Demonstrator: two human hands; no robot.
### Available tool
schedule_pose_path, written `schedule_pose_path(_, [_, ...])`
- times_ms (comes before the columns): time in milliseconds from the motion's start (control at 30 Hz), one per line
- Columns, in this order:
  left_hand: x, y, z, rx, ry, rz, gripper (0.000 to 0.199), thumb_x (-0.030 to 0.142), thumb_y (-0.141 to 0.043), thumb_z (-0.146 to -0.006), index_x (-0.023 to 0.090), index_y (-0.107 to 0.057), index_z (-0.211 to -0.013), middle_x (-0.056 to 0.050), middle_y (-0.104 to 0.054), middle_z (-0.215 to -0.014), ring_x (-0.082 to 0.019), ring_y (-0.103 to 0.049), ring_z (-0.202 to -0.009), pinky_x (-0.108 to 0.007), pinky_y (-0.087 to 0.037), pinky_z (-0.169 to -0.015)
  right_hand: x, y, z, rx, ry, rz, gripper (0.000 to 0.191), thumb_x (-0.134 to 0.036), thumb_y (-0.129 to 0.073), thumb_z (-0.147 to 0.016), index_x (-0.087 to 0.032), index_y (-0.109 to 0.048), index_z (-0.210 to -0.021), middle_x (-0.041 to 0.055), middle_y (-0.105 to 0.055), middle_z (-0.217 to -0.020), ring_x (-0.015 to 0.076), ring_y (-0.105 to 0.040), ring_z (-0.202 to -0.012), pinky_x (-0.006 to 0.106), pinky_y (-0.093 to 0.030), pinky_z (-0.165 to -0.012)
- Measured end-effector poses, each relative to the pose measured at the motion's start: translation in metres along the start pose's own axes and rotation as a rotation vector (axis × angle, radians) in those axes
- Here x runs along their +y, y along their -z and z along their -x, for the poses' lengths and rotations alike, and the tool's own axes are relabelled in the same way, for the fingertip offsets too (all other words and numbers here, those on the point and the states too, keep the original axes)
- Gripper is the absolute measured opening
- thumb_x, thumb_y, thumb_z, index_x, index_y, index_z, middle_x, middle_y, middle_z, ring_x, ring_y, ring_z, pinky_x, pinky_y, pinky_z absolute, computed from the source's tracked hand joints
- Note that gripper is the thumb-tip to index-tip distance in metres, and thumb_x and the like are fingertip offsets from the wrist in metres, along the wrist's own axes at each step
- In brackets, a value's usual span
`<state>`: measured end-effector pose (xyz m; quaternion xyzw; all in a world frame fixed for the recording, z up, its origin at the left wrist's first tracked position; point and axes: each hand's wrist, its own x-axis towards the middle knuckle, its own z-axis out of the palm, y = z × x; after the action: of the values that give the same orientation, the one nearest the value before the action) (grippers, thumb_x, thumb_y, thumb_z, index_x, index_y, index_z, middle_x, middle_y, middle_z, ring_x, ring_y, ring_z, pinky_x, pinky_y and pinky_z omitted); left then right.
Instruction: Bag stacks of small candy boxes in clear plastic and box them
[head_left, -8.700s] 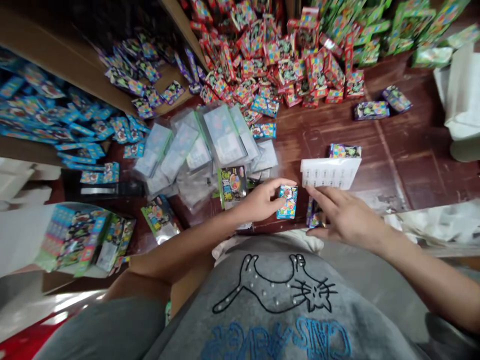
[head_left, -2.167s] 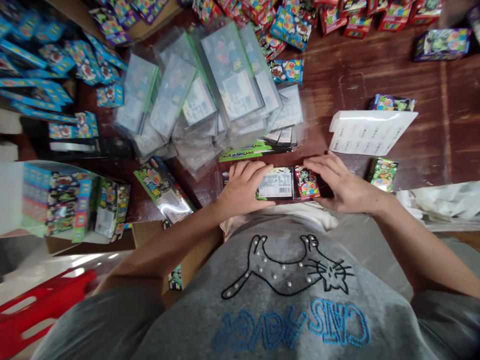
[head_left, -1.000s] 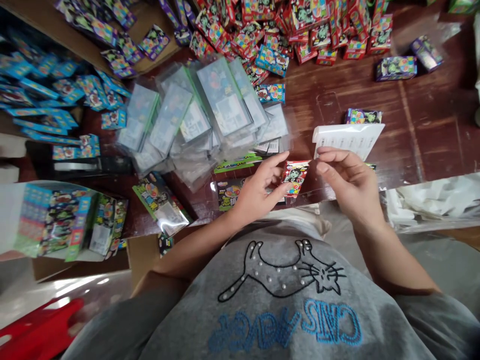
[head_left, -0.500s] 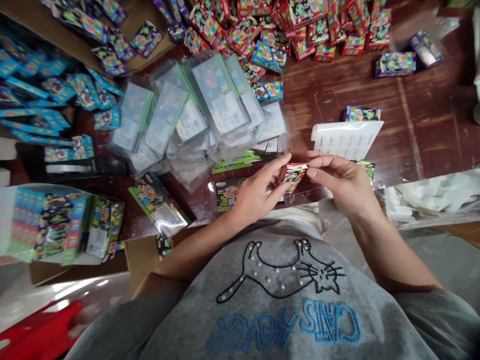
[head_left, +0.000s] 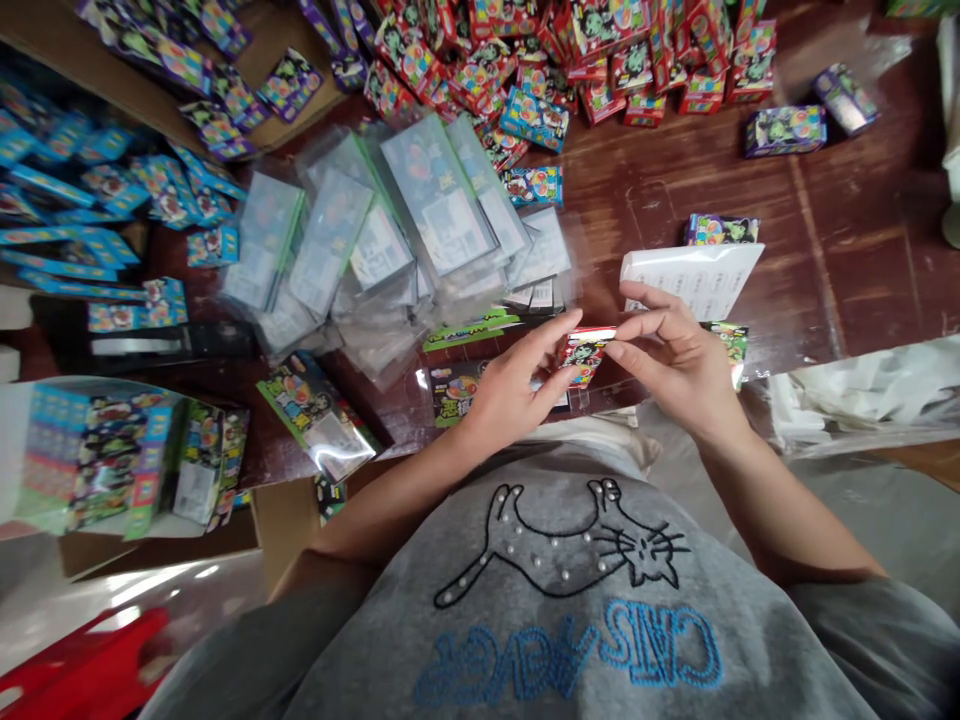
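Note:
A small red box (head_left: pixel 586 352) with a cartoon print is held between both hands just above the table's near edge. My left hand (head_left: pixel 512 392) grips its left side with thumb and fingertips. My right hand (head_left: pixel 673 360) pinches its upper right end. Under my left hand lies a clear packet (head_left: pixel 452 390) with a green printed card. A white label sheet (head_left: pixel 694 278) lies just beyond my right hand, and a small green box (head_left: pixel 731 340) peeks out behind it.
A heap of clear plastic packets (head_left: pixel 405 235) fills the middle of the dark wooden table (head_left: pixel 825 240). Red boxes (head_left: pixel 570 50) pile up at the back, blue ones (head_left: pixel 82 200) at the left, purple boxes (head_left: pixel 784 130) at the right. Filled packs (head_left: pixel 112 460) stand at left.
The red box has gone from lying beside a packet on the table to being held up in both hands. In the last half second my right fingers closed tighter on its end.

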<state>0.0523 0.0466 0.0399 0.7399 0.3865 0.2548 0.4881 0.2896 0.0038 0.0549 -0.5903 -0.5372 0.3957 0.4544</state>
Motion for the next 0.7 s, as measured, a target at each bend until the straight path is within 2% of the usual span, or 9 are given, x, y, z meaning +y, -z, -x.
schedule_pose_path(67, [-0.001, 0.001, -0.001, -0.022, 0.007, 0.052, 0.049, 0.035, -0.065, -0.106, 0.032, -0.054, -0.154, -0.008, -0.073, -0.135, -0.023, -0.076, -0.108, -0.047, -0.067, -0.100, 0.002, 0.003, -0.001, -0.058, 0.043, -0.001, 0.018, -0.045, -0.078, -0.098, -0.028, -0.075, -0.103, 0.0091, -0.062, -0.158, 0.0330, -0.060, -0.149, 0.062, -0.053, -0.122])
schedule_pose_path(133, [-0.001, 0.001, -0.003, -0.043, 0.013, 0.150, 0.045, 0.035, -0.068, -0.104, 0.030, -0.056, -0.148, -0.008, -0.073, -0.133, -0.022, -0.076, -0.108, -0.042, -0.066, -0.098, 0.005, 0.006, -0.003, -0.107, 0.104, 0.035, 0.024, -0.048, -0.077, -0.099, -0.030, -0.074, -0.115, 0.0091, -0.057, -0.164, 0.0337, -0.057, -0.152, 0.063, -0.052, -0.123])
schedule_pose_path(200, [0.001, 0.002, -0.007, -0.055, 0.019, 0.266, 0.045, 0.036, -0.073, -0.102, 0.028, -0.056, -0.143, -0.008, -0.073, -0.129, -0.020, -0.075, -0.109, -0.037, -0.064, -0.098, 0.007, 0.008, -0.003, -0.179, 0.204, 0.116, 0.050, -0.056, -0.080, -0.095, -0.032, -0.067, -0.136, 0.0116, -0.052, -0.168, 0.0366, -0.053, -0.155, 0.064, -0.050, -0.124])
schedule_pose_path(267, [0.004, 0.002, -0.010, -0.059, 0.041, 0.358, 0.046, 0.034, -0.077, -0.098, 0.026, -0.055, -0.138, -0.007, -0.073, -0.125, -0.019, -0.075, -0.110, -0.035, -0.063, -0.099, 0.008, 0.009, -0.004, -0.290, 0.317, 0.203, 0.078, -0.061, -0.084, -0.090, -0.032, -0.053, -0.156, 0.0145, -0.056, -0.165, 0.0382, -0.054, -0.154, 0.064, -0.049, -0.125])
schedule_pose_path(300, [0.005, 0.002, -0.011, -0.062, 0.063, 0.388, 0.047, 0.032, -0.078, -0.097, 0.026, -0.055, -0.137, -0.006, -0.073, -0.122, -0.019, -0.075, -0.110, -0.035, -0.063, -0.099, 0.009, 0.009, -0.004, -0.342, 0.361, 0.237, 0.085, -0.062, -0.084, -0.089, -0.031, -0.049, -0.160, 0.0152, -0.060, -0.161, 0.0380, -0.057, -0.151, 0.063, -0.050, -0.125])
schedule_pose_path(367, [0.006, 0.001, -0.011, -0.075, 0.114, 0.427, 0.048, 0.028, -0.080, -0.094, 0.025, -0.056, -0.135, -0.006, -0.073, -0.119, -0.019, -0.075, -0.108, -0.036, -0.063, -0.100, 0.010, 0.008, -0.003, -0.404, 0.410, 0.286, 0.086, -0.061, -0.082, -0.092, -0.030, -0.045, -0.163, 0.0162, -0.061, -0.158, 0.0375, -0.059, -0.148, 0.061, -0.051, -0.124])
schedule_pose_path(533, [0.002, -0.014, -0.005, -0.112, 0.199, 0.449, 0.049, 0.027, -0.077, -0.095, 0.025, -0.053, -0.138, -0.007, -0.074, -0.118, -0.021, -0.076, -0.107, -0.041, -0.065, -0.099, 0.009, 0.011, 0.004, -0.432, 0.413, 0.427, 0.100, -0.070, -0.083, -0.086, -0.026, -0.039, -0.164, 0.0210, -0.052, -0.165, 0.0432, -0.051, -0.154, 0.066, -0.047, -0.124])
schedule_pose_path(633, [0.005, -0.030, -0.006, -0.161, 0.137, 0.382, 0.051, 0.029, -0.072, -0.101, 0.026, -0.049, -0.146, -0.008, -0.074, -0.120, -0.022, -0.076, -0.108, -0.042, -0.066, -0.097, 0.011, 0.030, 0.011, -0.405, 0.414, 0.535, 0.086, -0.061, -0.081, -0.090, -0.028, -0.042, -0.159, 0.0185, -0.061, -0.154, 0.0413, -0.059, -0.144, 0.064, -0.051, -0.117])
schedule_pose_path(700, [0.010, -0.042, -0.012, -0.182, 0.008, 0.213, 0.064, 0.032, -0.076, -0.100, 0.027, -0.044, -0.155, -0.014, -0.067, -0.142, -0.028, -0.072, -0.126, -0.048, -0.062, -0.108, 0.017, 0.052, 0.016, -0.364, 0.426, 0.607, 0.083, -0.059, -0.080, -0.090, -0.028, -0.043, -0.157, 0.0172, -0.063, -0.150, 0.0417, -0.062, -0.138, 0.066, -0.050, -0.115])
